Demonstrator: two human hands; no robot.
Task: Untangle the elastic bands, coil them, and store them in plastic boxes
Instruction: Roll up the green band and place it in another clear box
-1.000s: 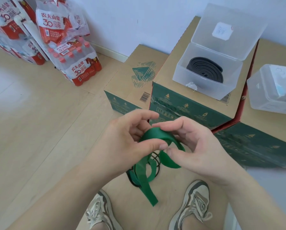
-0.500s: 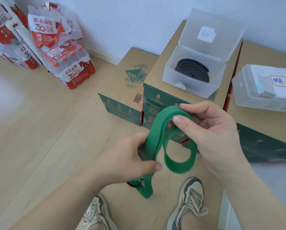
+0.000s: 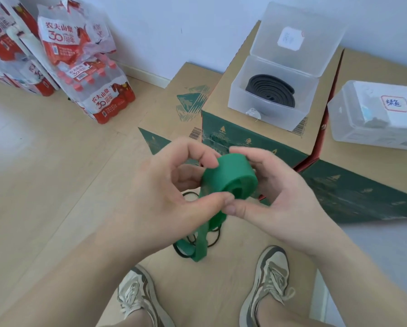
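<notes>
A wide green elastic band is partly wound into a tight coil between both hands, its loose tail hanging down toward the floor. My left hand pinches the band just below the coil with thumb and fingers. My right hand cups the coil from the right, thumb pressed against its lower edge. Thin black bands lie on the floor under the tail. An open clear plastic box on a cardboard carton holds a coiled black band.
A closed plastic box with a label sits on the carton at the right. More cartons stand ahead by the wall. Packs of bottled water are stacked at far left. My two shoes are on the wooden floor.
The wide open loop held half a second ago has been wound into a compact coil. Both hands have come together around it, and the hanging tail is shorter.
</notes>
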